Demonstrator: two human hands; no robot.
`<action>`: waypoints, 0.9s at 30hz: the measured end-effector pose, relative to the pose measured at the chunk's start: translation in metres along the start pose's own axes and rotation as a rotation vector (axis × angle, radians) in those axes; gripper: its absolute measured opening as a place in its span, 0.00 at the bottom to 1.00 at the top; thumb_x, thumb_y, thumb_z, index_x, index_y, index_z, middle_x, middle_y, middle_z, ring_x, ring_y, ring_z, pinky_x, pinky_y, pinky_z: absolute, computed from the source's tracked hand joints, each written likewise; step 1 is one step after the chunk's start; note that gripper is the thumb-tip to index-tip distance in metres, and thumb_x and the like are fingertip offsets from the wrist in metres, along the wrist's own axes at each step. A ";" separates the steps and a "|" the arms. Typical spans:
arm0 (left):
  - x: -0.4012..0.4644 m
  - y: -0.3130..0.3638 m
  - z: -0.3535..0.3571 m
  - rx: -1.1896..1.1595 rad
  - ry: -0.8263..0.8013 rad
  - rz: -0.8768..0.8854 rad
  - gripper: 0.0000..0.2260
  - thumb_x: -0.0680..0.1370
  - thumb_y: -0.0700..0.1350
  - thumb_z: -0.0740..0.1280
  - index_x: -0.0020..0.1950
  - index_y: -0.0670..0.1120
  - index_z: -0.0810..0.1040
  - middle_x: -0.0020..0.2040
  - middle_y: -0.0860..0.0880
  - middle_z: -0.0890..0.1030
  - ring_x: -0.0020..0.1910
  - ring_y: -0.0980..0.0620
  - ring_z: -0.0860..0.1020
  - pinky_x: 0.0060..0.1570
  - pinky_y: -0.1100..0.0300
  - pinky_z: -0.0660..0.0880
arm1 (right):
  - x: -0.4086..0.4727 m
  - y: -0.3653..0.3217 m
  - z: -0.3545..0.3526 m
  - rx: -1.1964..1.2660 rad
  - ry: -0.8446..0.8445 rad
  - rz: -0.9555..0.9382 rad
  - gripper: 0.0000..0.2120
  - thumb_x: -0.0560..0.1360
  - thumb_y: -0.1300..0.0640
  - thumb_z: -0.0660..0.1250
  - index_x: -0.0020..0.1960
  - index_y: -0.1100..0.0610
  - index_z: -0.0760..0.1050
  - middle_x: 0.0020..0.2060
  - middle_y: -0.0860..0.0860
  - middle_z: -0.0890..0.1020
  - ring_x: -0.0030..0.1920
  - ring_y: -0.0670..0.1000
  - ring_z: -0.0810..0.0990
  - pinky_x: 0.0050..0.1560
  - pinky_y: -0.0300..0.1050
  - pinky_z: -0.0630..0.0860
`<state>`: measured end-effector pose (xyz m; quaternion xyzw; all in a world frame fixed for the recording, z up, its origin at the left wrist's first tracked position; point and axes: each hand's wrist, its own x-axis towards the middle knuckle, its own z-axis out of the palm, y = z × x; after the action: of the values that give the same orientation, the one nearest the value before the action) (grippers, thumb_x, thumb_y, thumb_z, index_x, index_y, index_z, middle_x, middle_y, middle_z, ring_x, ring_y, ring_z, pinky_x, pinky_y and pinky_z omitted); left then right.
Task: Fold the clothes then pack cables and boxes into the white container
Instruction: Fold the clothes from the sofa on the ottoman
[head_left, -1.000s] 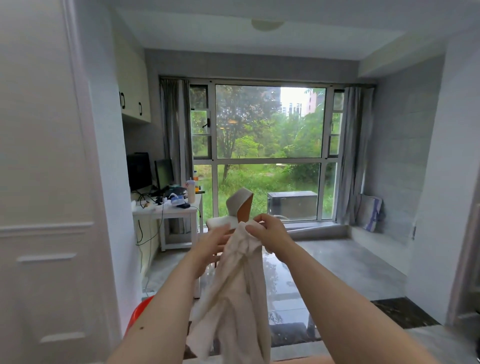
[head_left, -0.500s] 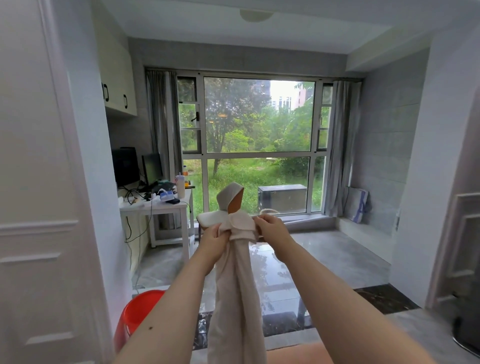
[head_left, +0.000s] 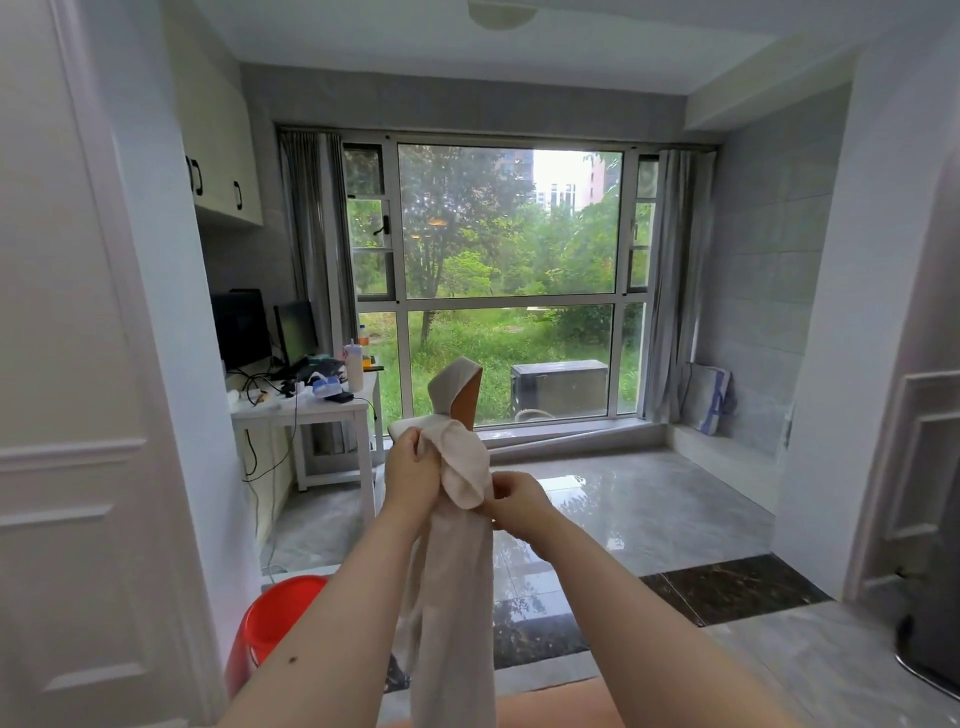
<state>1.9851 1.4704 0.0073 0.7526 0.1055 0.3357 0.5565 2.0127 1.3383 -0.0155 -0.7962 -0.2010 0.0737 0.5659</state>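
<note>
Since the earlier frames, the right hand (head_left: 511, 501) has dropped below the left hand (head_left: 413, 470) and now pinches the side of the long cream-white fabric garment (head_left: 460, 571), whose top flops over in a rounded fold. Left fingers grip the bunched top. Both arms extend forward; the garment hangs straight down between them, in front of the large glass window (head_left: 506, 280), with the red plastic bucket (head_left: 278, 613) low to its left. Folding appears only begun; no white container is visible.
</note>
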 end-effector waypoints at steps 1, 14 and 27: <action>0.002 0.001 -0.002 0.007 0.010 0.023 0.09 0.80 0.38 0.57 0.45 0.37 0.74 0.40 0.43 0.75 0.41 0.49 0.72 0.38 0.58 0.67 | 0.003 0.001 0.001 -0.009 0.037 -0.008 0.16 0.74 0.55 0.68 0.50 0.69 0.77 0.39 0.61 0.77 0.41 0.50 0.72 0.43 0.46 0.71; 0.015 -0.007 -0.002 -0.171 0.016 -0.200 0.11 0.80 0.41 0.59 0.52 0.36 0.78 0.44 0.40 0.76 0.45 0.47 0.73 0.43 0.57 0.67 | 0.005 -0.005 0.012 0.203 -0.155 0.169 0.26 0.70 0.42 0.69 0.63 0.53 0.69 0.58 0.48 0.77 0.59 0.50 0.76 0.61 0.48 0.72; 0.019 -0.014 0.000 -0.105 0.002 -0.189 0.13 0.80 0.49 0.59 0.43 0.41 0.74 0.42 0.43 0.75 0.41 0.49 0.71 0.35 0.59 0.64 | 0.012 0.010 -0.004 -0.275 0.257 -0.005 0.20 0.73 0.65 0.56 0.25 0.53 0.57 0.23 0.49 0.62 0.27 0.47 0.60 0.27 0.41 0.53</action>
<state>2.0022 1.4855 0.0017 0.7089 0.1589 0.2875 0.6242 2.0270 1.3370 -0.0221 -0.8685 -0.1373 -0.0584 0.4727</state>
